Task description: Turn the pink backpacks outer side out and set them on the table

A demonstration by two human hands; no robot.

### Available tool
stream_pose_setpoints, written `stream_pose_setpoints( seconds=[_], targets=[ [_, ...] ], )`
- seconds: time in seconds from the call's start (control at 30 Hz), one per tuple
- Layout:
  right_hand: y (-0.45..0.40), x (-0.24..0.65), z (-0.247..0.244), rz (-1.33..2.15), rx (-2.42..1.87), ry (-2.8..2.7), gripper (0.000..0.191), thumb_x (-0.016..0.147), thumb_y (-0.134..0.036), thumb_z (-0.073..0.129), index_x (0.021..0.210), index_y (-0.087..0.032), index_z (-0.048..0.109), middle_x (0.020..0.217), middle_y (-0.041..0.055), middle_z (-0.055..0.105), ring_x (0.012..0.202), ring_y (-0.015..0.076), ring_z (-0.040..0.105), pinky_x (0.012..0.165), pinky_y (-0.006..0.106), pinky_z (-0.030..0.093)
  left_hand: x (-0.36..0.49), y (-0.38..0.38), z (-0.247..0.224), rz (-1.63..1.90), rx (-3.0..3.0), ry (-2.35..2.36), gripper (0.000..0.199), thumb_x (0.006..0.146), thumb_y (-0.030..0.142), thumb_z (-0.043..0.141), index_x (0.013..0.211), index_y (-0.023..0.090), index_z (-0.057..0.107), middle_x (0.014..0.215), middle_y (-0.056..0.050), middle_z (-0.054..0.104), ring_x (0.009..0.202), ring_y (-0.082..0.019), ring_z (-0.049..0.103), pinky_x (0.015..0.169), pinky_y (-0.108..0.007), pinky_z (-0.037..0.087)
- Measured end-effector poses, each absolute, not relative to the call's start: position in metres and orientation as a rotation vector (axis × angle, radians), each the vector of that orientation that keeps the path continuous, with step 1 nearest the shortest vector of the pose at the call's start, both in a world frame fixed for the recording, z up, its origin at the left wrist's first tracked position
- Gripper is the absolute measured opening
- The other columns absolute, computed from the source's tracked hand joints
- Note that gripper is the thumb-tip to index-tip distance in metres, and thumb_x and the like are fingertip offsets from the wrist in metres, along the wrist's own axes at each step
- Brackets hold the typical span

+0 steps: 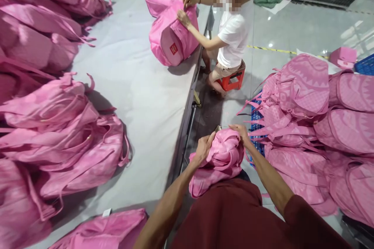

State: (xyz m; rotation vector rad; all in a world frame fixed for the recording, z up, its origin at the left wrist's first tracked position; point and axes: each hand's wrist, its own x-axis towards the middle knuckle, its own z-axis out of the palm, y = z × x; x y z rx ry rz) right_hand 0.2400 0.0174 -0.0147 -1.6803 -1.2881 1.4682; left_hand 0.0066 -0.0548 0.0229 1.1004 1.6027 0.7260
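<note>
A crumpled pink bag [224, 153] rests against my lap, beside the table edge, its fabric bunched up on top. My left hand [204, 148] grips its left side with bent fingers. On the upper right side, my right hand [240, 132] has its fingers closed on the fabric. Both hands are at about the same height, with the bunched cloth between them. The fingertips are partly hidden by the folds.
Pink bags [67, 136] are heaped along the left of the grey-white table [137, 97]. Across it, a seated person [233, 27] handles a pink backpack [175, 39]. At right, more pink backpacks [304, 85] lie piled over a blue crate [257, 120]. A red stool [233, 79] supports the person.
</note>
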Motion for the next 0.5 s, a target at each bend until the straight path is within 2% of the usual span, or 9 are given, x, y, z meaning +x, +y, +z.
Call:
stream_pose_setpoints(
  seconds=[0.07, 0.13, 0.2, 0.23, 0.3, 0.4, 0.5],
  targets=[
    [0.004, 0.263, -0.016, 1.366, -1.708, -1.307, 0.065, 0.083, -0.085, 0.066, 0.067, -0.024, 0.053, 0.069, -0.0006, 0.058, 0.075, 0.0170, 0.050, 0.071, 0.029, 0.044, 0.008, -0.050, 0.023, 0.747, 1.137, 1.581, 0.079, 0.089, 0.099, 0.049, 0.065, 0.025, 0.036, 0.067, 0.003, 0.031, 0.069, -0.014, 0.028, 0.062, -0.031, 0.024],
    [-0.020, 0.286, -0.017, 1.252, -1.716, -1.303, 0.060, 0.088, -0.080, 0.063, 0.088, -0.020, 0.069, 0.095, 0.0066, 0.075, 0.090, 0.0216, 0.062, 0.086, 0.032, 0.051, 0.011, -0.046, 0.026, 0.774, 1.140, 1.565, 0.080, 0.087, 0.101, 0.050, 0.065, 0.025, 0.035, 0.068, 0.003, 0.030, 0.070, -0.014, 0.028, 0.062, -0.031, 0.024],
    [-0.048, 0.297, -0.023, 1.122, -1.769, -1.264, 0.065, 0.091, -0.078, 0.059, 0.113, -0.019, 0.074, 0.124, 0.0153, 0.078, 0.107, 0.0265, 0.067, 0.099, 0.037, 0.053, 0.014, -0.044, 0.028, 0.794, 1.132, 1.548, 0.082, 0.084, 0.104, 0.050, 0.066, 0.026, 0.034, 0.068, 0.004, 0.030, 0.070, -0.014, 0.028, 0.062, -0.031, 0.024],
    [-0.060, 0.296, -0.026, 1.055, -1.826, -1.240, 0.068, 0.092, -0.079, 0.055, 0.117, -0.019, 0.074, 0.128, 0.0184, 0.077, 0.110, 0.0286, 0.068, 0.101, 0.040, 0.053, 0.015, -0.044, 0.029, 0.803, 1.132, 1.539, 0.082, 0.083, 0.105, 0.050, 0.066, 0.026, 0.034, 0.068, 0.004, 0.029, 0.070, -0.014, 0.028, 0.062, -0.031, 0.024],
    [-0.075, 0.286, -0.032, 0.947, -1.964, -1.207, 0.074, 0.094, -0.084, 0.041, 0.108, -0.019, 0.074, 0.117, 0.0210, 0.078, 0.103, 0.0308, 0.068, 0.097, 0.043, 0.052, 0.018, -0.043, 0.030, 0.811, 1.141, 1.528, 0.083, 0.082, 0.106, 0.050, 0.066, 0.026, 0.032, 0.067, 0.004, 0.029, 0.070, -0.014, 0.027, 0.062, -0.031, 0.023],
    [-0.074, 0.264, -0.024, 0.909, -2.034, -1.152, 0.084, 0.096, -0.090, 0.023, 0.088, -0.021, 0.070, 0.091, 0.0154, 0.075, 0.085, 0.0269, 0.062, 0.082, 0.039, 0.049, 0.013, -0.040, 0.035, 0.819, 1.146, 1.528, 0.084, 0.080, 0.105, 0.054, 0.063, 0.026, 0.033, 0.065, 0.004, 0.029, 0.069, -0.014, 0.027, 0.060, -0.030, 0.022],
    [-0.072, 0.254, 0.009, 0.968, -1.943, -1.015, 0.078, 0.096, -0.093, 0.031, 0.076, -0.023, 0.060, 0.074, 0.0045, 0.065, 0.073, 0.0194, 0.051, 0.069, 0.031, 0.042, -0.010, -0.032, 0.042, 0.818, 1.070, 1.482, 0.081, 0.080, 0.099, 0.064, 0.060, 0.025, 0.037, 0.062, 0.004, 0.031, 0.065, -0.013, 0.027, 0.057, -0.029, 0.020]
  ],
)
